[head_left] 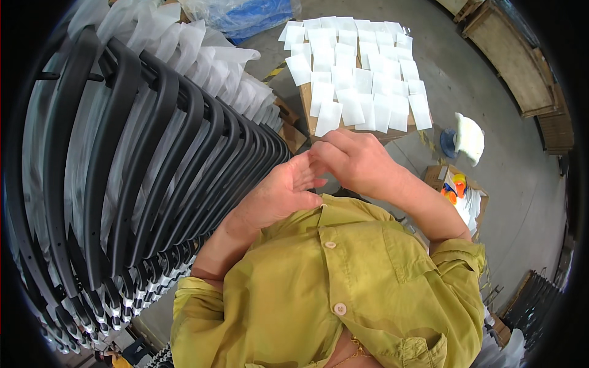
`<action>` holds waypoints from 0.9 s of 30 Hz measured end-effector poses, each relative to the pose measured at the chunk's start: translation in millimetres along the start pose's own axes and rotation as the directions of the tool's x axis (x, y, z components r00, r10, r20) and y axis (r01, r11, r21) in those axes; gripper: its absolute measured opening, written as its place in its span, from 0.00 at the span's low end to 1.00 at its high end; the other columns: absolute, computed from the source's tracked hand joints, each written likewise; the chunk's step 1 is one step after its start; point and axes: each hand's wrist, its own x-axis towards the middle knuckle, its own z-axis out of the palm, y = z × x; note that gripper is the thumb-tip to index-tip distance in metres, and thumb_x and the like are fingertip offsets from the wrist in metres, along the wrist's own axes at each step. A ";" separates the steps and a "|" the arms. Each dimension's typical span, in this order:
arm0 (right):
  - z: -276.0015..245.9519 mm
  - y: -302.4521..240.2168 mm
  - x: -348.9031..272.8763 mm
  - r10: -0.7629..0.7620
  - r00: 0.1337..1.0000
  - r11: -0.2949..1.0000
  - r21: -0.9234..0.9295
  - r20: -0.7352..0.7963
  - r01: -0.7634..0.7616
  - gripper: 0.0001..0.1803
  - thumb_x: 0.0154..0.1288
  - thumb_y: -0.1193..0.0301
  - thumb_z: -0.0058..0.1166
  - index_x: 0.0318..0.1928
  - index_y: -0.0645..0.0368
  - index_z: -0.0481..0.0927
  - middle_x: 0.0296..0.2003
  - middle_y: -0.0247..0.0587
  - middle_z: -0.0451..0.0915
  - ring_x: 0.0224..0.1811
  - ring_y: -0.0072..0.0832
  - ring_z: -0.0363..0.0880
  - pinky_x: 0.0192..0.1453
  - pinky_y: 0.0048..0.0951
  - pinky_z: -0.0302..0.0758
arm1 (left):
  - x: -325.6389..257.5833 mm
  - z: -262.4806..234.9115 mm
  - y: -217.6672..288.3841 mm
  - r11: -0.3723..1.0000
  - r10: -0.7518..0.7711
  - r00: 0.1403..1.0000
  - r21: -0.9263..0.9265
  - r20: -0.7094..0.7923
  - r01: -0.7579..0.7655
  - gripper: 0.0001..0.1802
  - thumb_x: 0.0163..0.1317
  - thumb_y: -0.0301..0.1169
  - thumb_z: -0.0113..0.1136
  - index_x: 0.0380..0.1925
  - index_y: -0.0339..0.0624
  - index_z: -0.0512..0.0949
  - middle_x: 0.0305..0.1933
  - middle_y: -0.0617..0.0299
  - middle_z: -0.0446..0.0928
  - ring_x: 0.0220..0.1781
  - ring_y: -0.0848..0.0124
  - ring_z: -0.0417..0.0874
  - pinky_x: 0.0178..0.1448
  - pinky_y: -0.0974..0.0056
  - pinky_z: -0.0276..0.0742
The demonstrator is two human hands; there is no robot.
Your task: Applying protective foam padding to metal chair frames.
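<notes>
In front of my chest my two hands meet. My left hand [287,186] has its palm turned up, the fingers stretched out and the thumb apart; nothing shows on the palm. Over its fingertips bends my right hand [356,161], with its fingers curled in a pinch. Whatever that pinch may hold is hidden. Just beyond the hands, many thin white rectangular sheets [353,80] lie spread in overlapping rows on a cardboard surface [305,98]. To the left stands a long row of black curved tubular frames [161,135], close beside my left arm.
Translucent plastic film [184,52] covers the frames' far side. Right of the sheets are a stool [448,142] with a white covered pad [469,138] and an open carton [437,176] holding an orange-and-yellow item [454,189]. Wooden crates [506,55] line the far right.
</notes>
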 end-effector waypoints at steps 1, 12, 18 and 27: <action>-1.2 -0.6 0.7 0.001 1.000 1.000 0.002 0.001 -0.001 0.14 0.38 0.79 0.53 0.32 0.63 0.71 0.24 0.38 0.69 0.24 0.30 0.72 0.24 0.27 0.71 | 0.0 1.5 0.7 1.000 0.003 1.000 -0.021 -0.006 -0.003 0.37 0.45 0.18 0.50 0.59 0.33 0.52 0.58 0.58 0.59 0.62 0.71 0.59 0.64 0.63 0.53; 6.0 6.1 8.3 -0.161 0.986 0.972 -0.177 -0.033 0.153 0.12 0.36 0.70 0.52 0.24 0.60 0.67 0.22 0.36 0.63 0.23 0.30 0.67 0.21 0.27 0.68 | 4.0 10.2 2.9 0.985 0.085 0.996 -0.146 -0.026 -0.088 0.35 0.43 0.17 0.48 0.56 0.34 0.56 0.54 0.61 0.62 0.59 0.72 0.62 0.63 0.65 0.56; 10.5 12.0 9.0 0.114 0.990 0.992 0.054 -0.082 -0.110 0.08 0.48 0.74 0.50 0.30 0.59 0.67 0.24 0.38 0.66 0.24 0.34 0.70 0.23 0.30 0.69 | 0.8 5.3 -2.2 0.986 0.127 0.989 -0.094 -0.074 -0.134 0.37 0.47 0.20 0.51 0.60 0.32 0.51 0.60 0.56 0.58 0.61 0.69 0.61 0.62 0.64 0.57; -21.1 10.2 -18.5 0.476 0.880 0.808 0.390 0.010 -0.442 0.03 0.54 0.80 0.49 0.30 0.63 0.71 0.24 0.40 0.71 0.22 0.27 0.71 0.25 0.24 0.67 | -70.6 -69.9 -56.9 0.946 -0.093 0.945 0.269 -0.312 0.182 0.22 0.64 0.42 0.42 0.33 0.34 0.77 0.34 0.57 0.78 0.34 0.72 0.79 0.45 0.68 0.72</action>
